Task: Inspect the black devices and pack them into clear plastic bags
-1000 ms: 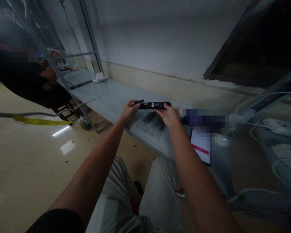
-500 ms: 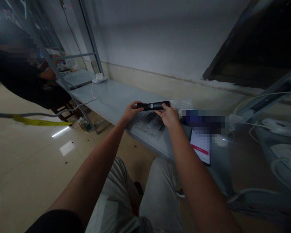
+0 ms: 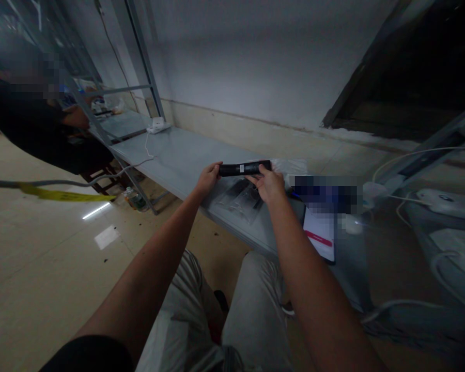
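A long, slim black bar (image 3: 232, 169) with a small white label near its middle is held level above the table; its exact kind is unclear. My left hand (image 3: 209, 178) grips the bar's left end between thumb and fingers. At the other end, my right hand (image 3: 270, 182) has its thumb on the near face and fingers underneath. Below the bar, clear plastic bags (image 3: 244, 204) with dark contents lie on the table. Just right of my right forearm rests a phone or tablet (image 3: 320, 235) with a lit screen.
The narrow grey table (image 3: 186, 150) runs along the wall. A white adapter (image 3: 157, 125) with a cable sits towards its left. White power strips (image 3: 445, 201) and cables lie at right. A person (image 3: 31, 119) sits at far left. Bottles (image 3: 135, 199) stand on the floor.
The fingers of my left hand have drawn back to the bar's left end, showing more of it. The bar and my right hand stay nearly in place.
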The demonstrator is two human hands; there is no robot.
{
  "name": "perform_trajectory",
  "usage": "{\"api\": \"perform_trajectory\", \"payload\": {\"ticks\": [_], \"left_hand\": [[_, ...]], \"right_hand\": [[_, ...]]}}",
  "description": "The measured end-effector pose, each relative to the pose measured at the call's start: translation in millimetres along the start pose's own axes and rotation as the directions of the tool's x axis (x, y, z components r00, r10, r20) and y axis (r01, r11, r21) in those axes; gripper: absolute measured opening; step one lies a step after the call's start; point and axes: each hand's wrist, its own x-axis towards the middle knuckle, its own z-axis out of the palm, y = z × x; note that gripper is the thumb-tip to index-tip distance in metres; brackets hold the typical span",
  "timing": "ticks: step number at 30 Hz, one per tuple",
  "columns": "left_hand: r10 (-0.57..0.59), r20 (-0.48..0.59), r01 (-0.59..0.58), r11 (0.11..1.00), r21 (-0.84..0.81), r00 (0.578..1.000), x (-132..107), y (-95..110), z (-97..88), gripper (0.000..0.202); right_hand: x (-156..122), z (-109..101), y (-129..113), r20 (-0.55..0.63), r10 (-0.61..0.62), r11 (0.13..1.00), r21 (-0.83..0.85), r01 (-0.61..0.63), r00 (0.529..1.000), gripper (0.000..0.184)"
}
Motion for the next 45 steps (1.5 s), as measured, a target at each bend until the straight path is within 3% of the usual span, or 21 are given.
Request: {"api": "perform_trajectory", "payload": {"ticks": [3, 7, 11, 17, 23, 29, 35, 38, 41, 45], "left_hand": [[-0.009, 0.020, 0.008, 0.999, 0.051, 1.000, 1, -3, -2.8, 0.032], [0.030, 0.083, -0.040, 0.992, 0.123, 0.996, -3, 1, -6.7, 0.046], [0.015, 0.122, -0.035, 0.986, 0.161, 0.992, -5, 5, -8.4, 0.048], [0.042, 0.171, -0.049, 0.998, 0.040, 0.984, -1, 1, -14.8, 0.043], [0.081, 0.139, -0.075, 0.996, -0.053, 0.987, 5, -8, -20.3, 0.039], [0.034, 0.142, -0.019, 0.994, -0.107, 0.989, 3, -5, -18.9, 0.035], [-0.074, 0.012, 0.075, 0.981, -0.180, 0.997, 2, -5, -8.6, 0.030], [-0.169, -0.130, 0.103, 0.908, -0.406, 0.977, 8, -9, -10.3, 0.021], [-0.309, -0.308, 0.075, 0.805, -0.588, 0.900, 14, -12, -15.5, 0.012], [-0.389, -0.524, 0.035, 0.826, -0.562, 0.758, 20, -14, -17.8, 0.012]], "right_hand": [[0, 0, 0, 0.007, -0.004, 1.000, 0.003, 0.004, 1.000, 0.017], [-2, 1, 0, 0.003, -0.016, 1.000, -0.004, 0.016, 1.000, 0.016], [-2, 2, -1, -0.006, -0.031, 0.999, -0.015, 0.031, 0.999, 0.016], [-4, 5, -1, -0.001, -0.028, 1.000, -0.012, 0.028, 1.000, 0.014], [-3, 4, 2, 0.050, -0.051, 0.999, 0.008, 0.051, 0.997, 0.015], [-6, 5, 3, 0.056, -0.067, 0.998, -0.010, 0.068, 0.996, 0.015], [-9, 14, 10, 0.037, -0.077, 0.996, -0.032, 0.078, 0.996, 0.005], [-9, 13, 10, 0.042, -0.094, 0.995, -0.035, 0.096, 0.995, 0.022], [-7, 9, 6, 0.046, -0.130, 0.990, -0.041, 0.132, 0.990, 0.034], [-6, 5, 1, 0.012, -0.170, 0.985, -0.024, 0.170, 0.985, 0.034]]}}
